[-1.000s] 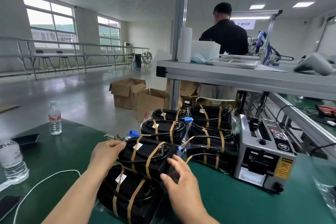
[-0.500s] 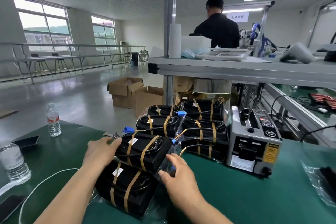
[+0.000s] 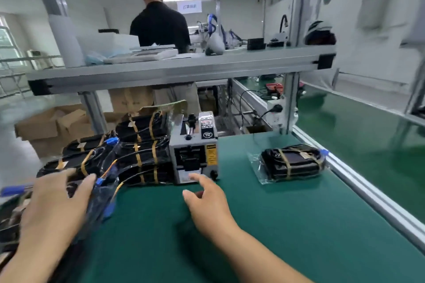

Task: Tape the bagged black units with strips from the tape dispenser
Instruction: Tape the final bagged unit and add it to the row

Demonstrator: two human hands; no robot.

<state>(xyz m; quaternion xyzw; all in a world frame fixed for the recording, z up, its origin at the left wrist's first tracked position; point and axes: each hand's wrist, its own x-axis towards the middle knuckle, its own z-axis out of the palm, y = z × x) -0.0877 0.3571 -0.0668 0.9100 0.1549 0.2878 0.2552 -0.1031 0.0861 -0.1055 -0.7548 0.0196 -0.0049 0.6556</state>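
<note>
Green-matted assembly bench (image 3: 276,225). Stack of black units in clear plastic bags, banded in tan tape (image 3: 142,145), sits left, touching the grey boxy tape dispenser (image 3: 194,151); another bagged unit (image 3: 292,163) lies well apart, right. Left hand (image 3: 55,204) rests flat, fingers spread, on the stack's near end. Right hand (image 3: 207,200) hovers empty, fingers loose, just before the dispenser's mouth. Units likely dense, stiff; film slippery: grip sides, not cables (image 3: 110,166). Strip waiting? Cannot tell. Near pile blurred, cropped.

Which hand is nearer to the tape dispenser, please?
Right. The right hand is just in front of the tape dispenser; the left hand rests on a bagged unit to its left.
</note>
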